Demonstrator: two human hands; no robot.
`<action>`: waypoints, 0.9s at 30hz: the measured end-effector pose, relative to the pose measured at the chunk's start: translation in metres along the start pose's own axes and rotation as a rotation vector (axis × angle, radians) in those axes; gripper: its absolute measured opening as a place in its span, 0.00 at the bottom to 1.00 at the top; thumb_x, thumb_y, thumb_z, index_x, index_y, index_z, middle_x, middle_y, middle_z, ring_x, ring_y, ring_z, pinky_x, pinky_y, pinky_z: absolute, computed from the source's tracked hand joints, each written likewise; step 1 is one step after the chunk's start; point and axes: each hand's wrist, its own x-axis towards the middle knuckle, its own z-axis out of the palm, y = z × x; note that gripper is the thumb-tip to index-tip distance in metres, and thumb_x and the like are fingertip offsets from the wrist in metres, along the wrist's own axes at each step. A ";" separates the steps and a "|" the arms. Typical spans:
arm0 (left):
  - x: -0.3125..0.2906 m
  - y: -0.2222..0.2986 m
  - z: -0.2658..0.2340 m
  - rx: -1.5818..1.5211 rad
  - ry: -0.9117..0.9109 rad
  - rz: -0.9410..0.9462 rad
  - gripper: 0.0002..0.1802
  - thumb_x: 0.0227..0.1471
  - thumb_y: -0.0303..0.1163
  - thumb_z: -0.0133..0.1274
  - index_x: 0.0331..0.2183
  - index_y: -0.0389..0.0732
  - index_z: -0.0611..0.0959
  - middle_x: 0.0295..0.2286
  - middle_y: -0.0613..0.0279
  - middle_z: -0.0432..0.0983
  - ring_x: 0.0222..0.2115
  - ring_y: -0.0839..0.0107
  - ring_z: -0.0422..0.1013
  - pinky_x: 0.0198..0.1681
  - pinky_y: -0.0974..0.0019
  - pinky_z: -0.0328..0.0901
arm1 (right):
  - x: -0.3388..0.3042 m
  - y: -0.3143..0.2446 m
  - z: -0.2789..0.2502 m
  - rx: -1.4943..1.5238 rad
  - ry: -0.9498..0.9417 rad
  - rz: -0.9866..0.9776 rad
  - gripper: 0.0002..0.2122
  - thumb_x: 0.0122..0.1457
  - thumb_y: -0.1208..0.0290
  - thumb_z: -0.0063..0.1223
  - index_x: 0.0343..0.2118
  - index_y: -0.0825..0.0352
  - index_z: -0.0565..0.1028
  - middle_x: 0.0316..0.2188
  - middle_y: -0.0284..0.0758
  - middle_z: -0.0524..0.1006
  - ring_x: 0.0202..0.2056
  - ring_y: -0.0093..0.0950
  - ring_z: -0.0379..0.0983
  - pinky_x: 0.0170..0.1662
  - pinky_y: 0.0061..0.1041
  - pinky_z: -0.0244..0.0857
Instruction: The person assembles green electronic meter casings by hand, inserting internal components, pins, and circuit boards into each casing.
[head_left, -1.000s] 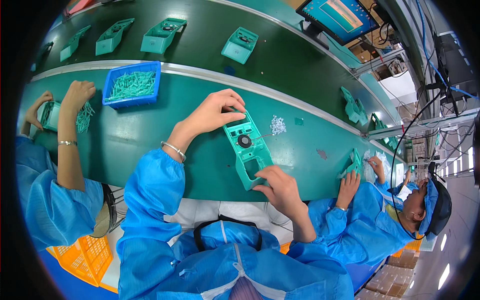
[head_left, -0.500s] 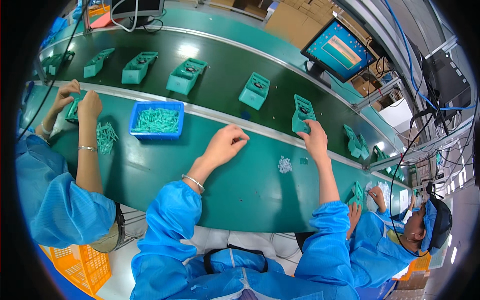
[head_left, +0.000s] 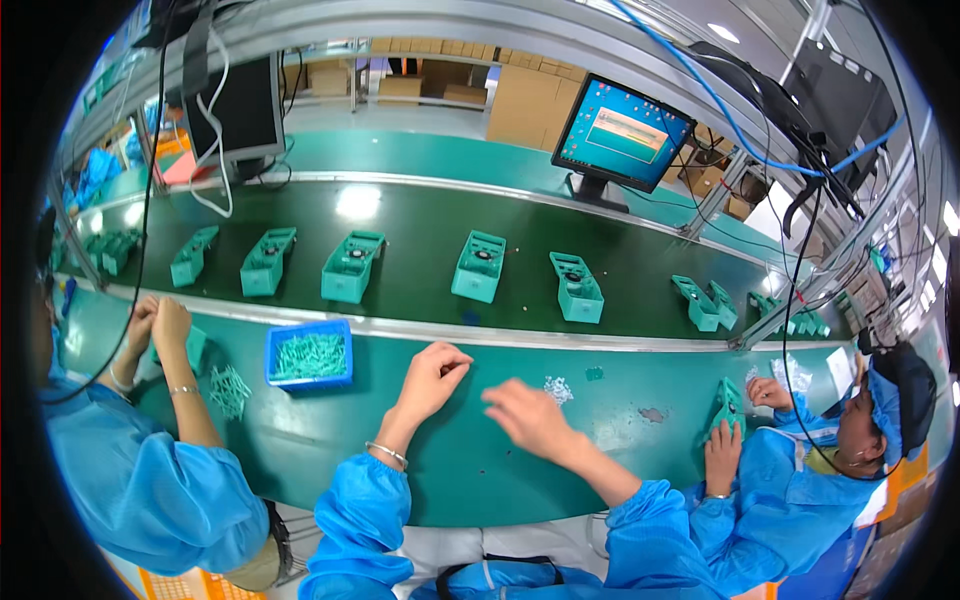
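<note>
Over the green worktable [head_left: 440, 490], my left hand [head_left: 432, 382] is closed in a pinch, thumb against fingertips; whatever it may hold is hidden. My right hand [head_left: 535, 415], slightly blurred, reaches left toward it with fingers stretched out and nothing visible in them. Just beyond the right hand lies a small pile of whitish pieces [head_left: 558, 390], with a small flat green piece [head_left: 595, 374] beside it. On the dark green belt in front of me rests a green plastic housing [head_left: 577, 287] with a round dark part inside. Another green housing [head_left: 480, 267] sits to its left.
A blue bin [head_left: 310, 381] of thin green pieces stands left of my left hand, near a loose pile of such pieces [head_left: 229, 391]. Co-workers' hands [head_left: 165, 325] are at the left and, at the right, another hand [head_left: 722, 455] touches a green part. A metal rail [head_left: 500, 334] borders the belt.
My right hand has left the green housing on the belt and moved left and nearer, toward my left hand. My left hand keeps its pinch. The view has tilted upward.
</note>
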 end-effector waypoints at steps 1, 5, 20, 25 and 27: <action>0.001 -0.001 0.005 -0.028 0.015 0.013 0.05 0.55 0.23 0.62 0.36 0.35 0.87 0.34 0.60 0.79 0.29 0.72 0.75 0.33 0.68 0.70 | -0.004 -0.006 0.008 0.067 -0.014 -0.054 0.10 0.58 0.72 0.64 0.41 0.62 0.77 0.33 0.37 0.75 0.28 0.40 0.76 0.30 0.36 0.71; 0.003 -0.001 0.011 -0.059 0.001 -0.008 0.05 0.55 0.22 0.63 0.37 0.36 0.88 0.35 0.62 0.79 0.31 0.75 0.75 0.34 0.71 0.71 | -0.027 -0.017 0.048 0.079 -0.104 -0.147 0.06 0.60 0.68 0.60 0.36 0.62 0.75 0.31 0.35 0.73 0.31 0.35 0.76 0.32 0.36 0.69; -0.002 -0.008 0.009 0.013 0.112 -0.019 0.11 0.55 0.16 0.60 0.41 0.35 0.87 0.48 0.59 0.75 0.35 0.77 0.73 0.37 0.75 0.70 | -0.032 -0.008 0.072 0.148 -0.107 -0.244 0.07 0.56 0.72 0.56 0.37 0.64 0.72 0.33 0.37 0.75 0.35 0.37 0.78 0.35 0.39 0.72; 0.016 0.014 0.003 0.778 0.117 0.099 0.34 0.50 0.19 0.62 0.59 0.41 0.73 0.63 0.47 0.59 0.45 0.55 0.75 0.42 0.59 0.75 | -0.039 0.000 0.071 0.044 -0.035 -0.253 0.06 0.55 0.73 0.54 0.35 0.63 0.73 0.31 0.35 0.75 0.34 0.35 0.79 0.34 0.38 0.73; 0.042 0.023 -0.017 1.026 0.165 0.067 0.39 0.50 0.21 0.60 0.63 0.39 0.67 0.66 0.43 0.55 0.55 0.42 0.71 0.49 0.49 0.74 | -0.041 0.004 0.066 0.000 -0.033 -0.237 0.05 0.56 0.73 0.53 0.35 0.63 0.73 0.31 0.34 0.76 0.34 0.34 0.79 0.33 0.37 0.72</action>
